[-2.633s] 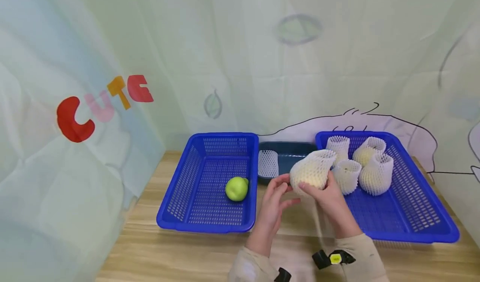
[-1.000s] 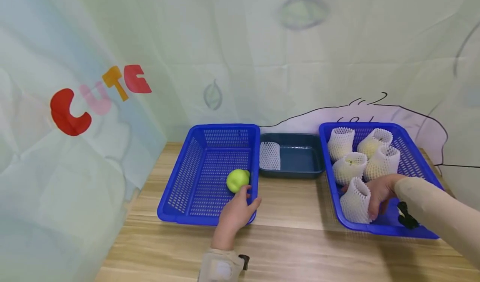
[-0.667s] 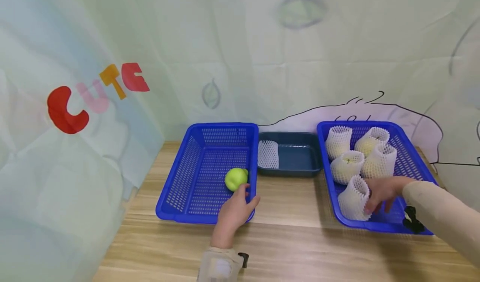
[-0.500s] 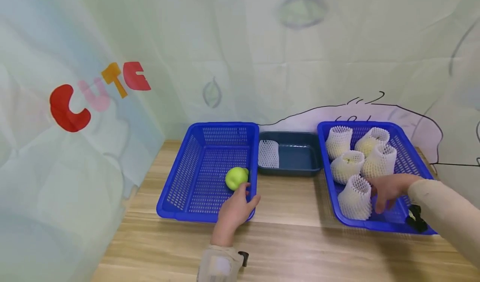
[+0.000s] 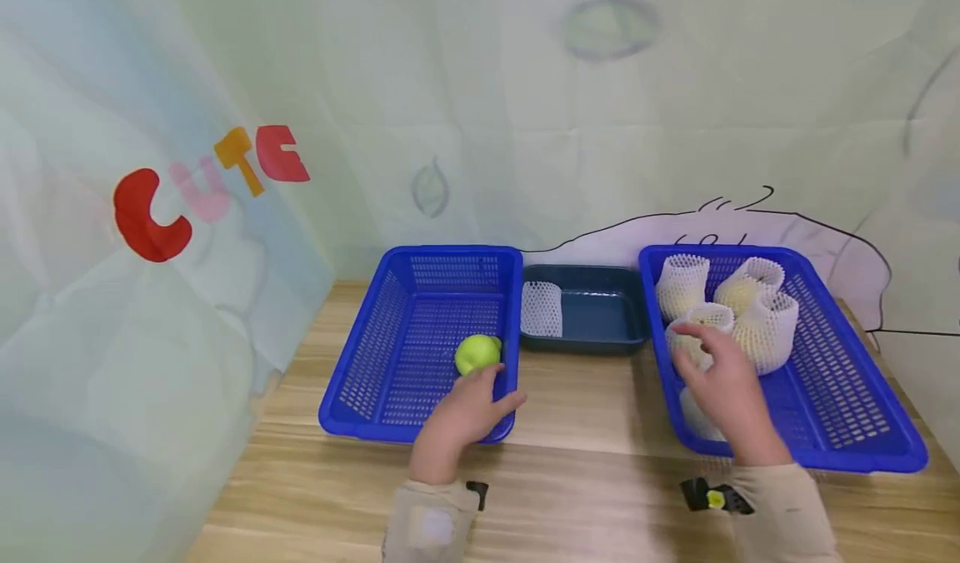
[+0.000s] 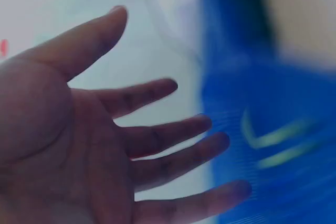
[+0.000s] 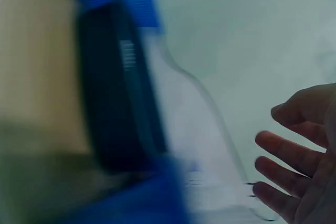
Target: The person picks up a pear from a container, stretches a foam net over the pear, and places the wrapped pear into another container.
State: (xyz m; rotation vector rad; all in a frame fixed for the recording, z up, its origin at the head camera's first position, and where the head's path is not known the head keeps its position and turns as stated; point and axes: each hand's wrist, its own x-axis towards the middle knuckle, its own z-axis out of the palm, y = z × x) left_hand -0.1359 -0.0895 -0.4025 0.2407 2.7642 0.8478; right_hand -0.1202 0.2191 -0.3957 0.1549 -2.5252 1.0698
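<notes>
My left hand [image 5: 457, 417] reaches over the front right of the left blue basket [image 5: 408, 363]. Its fingertips are close to a green apple [image 5: 477, 353]; whether they touch it is hidden. The left wrist view shows this hand with fingers spread and nothing held. Above the right blue basket [image 5: 832, 388] hovers my right hand [image 5: 726, 384], holding nothing, fingers apart. Below it are pale fruits in white foam net sleeves [image 5: 767, 332]. The hand hides part of the frontmost wrapped fruit [image 5: 697, 420] and of the one behind it.
Between the baskets, at the back, stands a dark teal tray [image 5: 600, 317] with one flat foam net sleeve [image 5: 542, 309] at its left. A wooden table [image 5: 585, 446] carries everything. A printed curtain [image 5: 487, 113] hangs behind.
Both hands first held a wrapped fruit together. The right hand then set it at the front of the right basket, let go and rose leftward. The left hand moved to the apple.
</notes>
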